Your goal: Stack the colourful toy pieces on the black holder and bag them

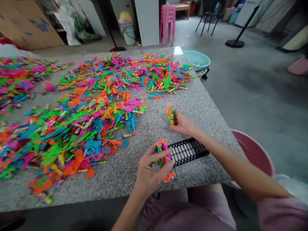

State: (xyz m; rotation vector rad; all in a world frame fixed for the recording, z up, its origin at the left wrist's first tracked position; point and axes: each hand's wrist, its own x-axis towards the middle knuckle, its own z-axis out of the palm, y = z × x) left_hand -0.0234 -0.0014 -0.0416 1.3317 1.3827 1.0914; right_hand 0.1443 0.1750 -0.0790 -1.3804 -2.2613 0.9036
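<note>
Thumb and fingers of the left hand [149,167] pinch a row of multicoloured plastic sticks with orange cup-shaped ends [165,147] at the near-left end of a long black plastic lattice rack [184,152]. Beyond the rack, the right hand [184,124], blurred, grips a small orange, green and yellow plastic bundle [169,113] at its fingertips, above the speckled grey stone table [202,106]. Left of both hands, well-spread heaps of bright plastic toy pieces [93,128] lie apart from them.

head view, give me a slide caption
Left hand and right hand hold bright plastic pieces near a black lattice tray on a speckled tabletop.
</note>
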